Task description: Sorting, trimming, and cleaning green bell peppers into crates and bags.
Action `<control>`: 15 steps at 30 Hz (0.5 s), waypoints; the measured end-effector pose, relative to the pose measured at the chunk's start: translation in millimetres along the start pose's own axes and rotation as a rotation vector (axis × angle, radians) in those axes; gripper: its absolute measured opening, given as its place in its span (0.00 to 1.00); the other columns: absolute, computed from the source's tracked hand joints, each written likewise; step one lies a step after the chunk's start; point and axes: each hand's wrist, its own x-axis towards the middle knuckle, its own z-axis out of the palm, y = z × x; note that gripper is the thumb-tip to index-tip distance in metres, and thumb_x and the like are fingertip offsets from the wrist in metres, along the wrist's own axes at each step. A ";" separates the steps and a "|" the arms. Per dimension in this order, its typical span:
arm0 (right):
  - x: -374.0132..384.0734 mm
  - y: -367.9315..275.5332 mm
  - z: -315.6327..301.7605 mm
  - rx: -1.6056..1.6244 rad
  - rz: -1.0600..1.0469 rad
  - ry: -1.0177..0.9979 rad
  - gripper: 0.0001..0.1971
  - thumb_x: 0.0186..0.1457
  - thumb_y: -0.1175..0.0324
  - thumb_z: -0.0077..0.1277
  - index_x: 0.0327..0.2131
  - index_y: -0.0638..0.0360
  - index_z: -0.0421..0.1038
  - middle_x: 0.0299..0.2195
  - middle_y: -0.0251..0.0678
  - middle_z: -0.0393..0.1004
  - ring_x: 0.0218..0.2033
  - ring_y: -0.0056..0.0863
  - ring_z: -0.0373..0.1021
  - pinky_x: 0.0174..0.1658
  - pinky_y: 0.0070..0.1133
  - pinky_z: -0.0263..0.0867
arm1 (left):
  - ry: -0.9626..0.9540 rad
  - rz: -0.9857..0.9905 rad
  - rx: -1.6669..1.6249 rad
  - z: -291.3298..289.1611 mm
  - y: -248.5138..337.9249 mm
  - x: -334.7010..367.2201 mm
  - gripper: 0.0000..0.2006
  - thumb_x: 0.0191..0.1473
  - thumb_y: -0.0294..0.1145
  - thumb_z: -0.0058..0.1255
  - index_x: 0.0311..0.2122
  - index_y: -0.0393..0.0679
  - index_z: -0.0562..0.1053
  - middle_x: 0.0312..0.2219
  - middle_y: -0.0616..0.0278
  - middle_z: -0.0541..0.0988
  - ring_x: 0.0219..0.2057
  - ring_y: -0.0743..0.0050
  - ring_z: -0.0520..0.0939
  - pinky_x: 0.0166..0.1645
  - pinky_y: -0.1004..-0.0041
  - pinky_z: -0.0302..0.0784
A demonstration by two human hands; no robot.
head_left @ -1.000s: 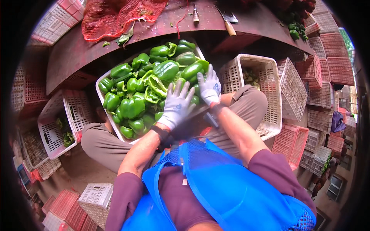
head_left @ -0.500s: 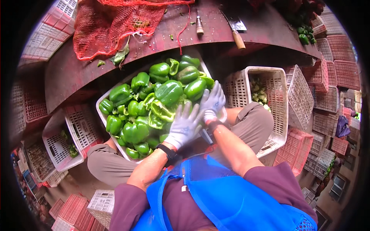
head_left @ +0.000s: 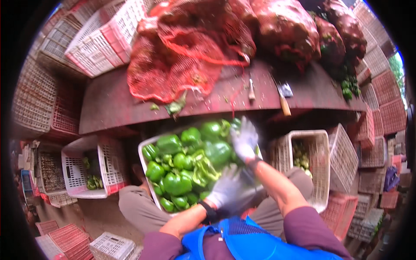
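Observation:
A white plastic crate point(head_left: 144, 158) full of green bell peppers point(head_left: 177, 184) sits between my bent legs. Some peppers are whole; a torn-open one point(head_left: 204, 169) shows its pale inside. My left hand point(head_left: 229, 190), in a whitish glove and blurred by motion, lies at the crate's near right part with its fingers stretched out. Farther up, my right hand point(head_left: 245, 141), gloved alike, rests against the peppers at the right side, fingers extended. Neither hand has a pepper in its grasp.
Ahead stands a dark red table point(head_left: 112, 108) with red mesh bags point(head_left: 173, 65), a wooden-handled knife point(head_left: 251, 91) and a wooden-handled blade tool point(head_left: 284, 102). A crate with pale green scraps point(head_left: 323, 173) stands right; another crate point(head_left: 80, 169) stands left. Stacked crates surround me.
The view has tilted up, so more of the table and bags shows. My right hand has shifted farther up along the crate's right side; my left hand has moved toward its near right corner.

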 end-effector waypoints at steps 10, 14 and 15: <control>5.2 3.3 27.7 -0.137 -0.032 0.200 0.33 0.53 0.46 0.43 0.58 0.54 0.61 0.56 0.50 0.63 0.57 0.50 0.57 0.61 0.43 0.47 | -0.104 0.000 -0.018 -12.5 2.3 -3.2 0.20 0.54 0.44 0.47 0.48 0.45 0.75 0.49 0.48 0.70 0.60 0.37 0.60 0.61 0.44 0.57; 10.1 4.9 1.7 -0.078 -0.009 0.020 0.35 0.55 0.44 0.42 0.60 0.54 0.57 0.58 0.50 0.59 0.59 0.49 0.55 0.61 0.44 0.46 | -0.034 0.056 0.020 -18.1 -0.7 -0.7 0.22 0.54 0.46 0.47 0.52 0.47 0.72 0.51 0.50 0.70 0.60 0.40 0.60 0.61 0.45 0.57; 9.5 3.9 -6.6 -0.030 -0.009 -0.105 0.36 0.55 0.43 0.42 0.61 0.54 0.55 0.60 0.50 0.57 0.60 0.50 0.54 0.61 0.44 0.46 | 0.018 0.071 0.034 -19.0 -1.5 -1.9 0.23 0.54 0.46 0.47 0.53 0.47 0.71 0.52 0.51 0.69 0.61 0.41 0.60 0.61 0.45 0.57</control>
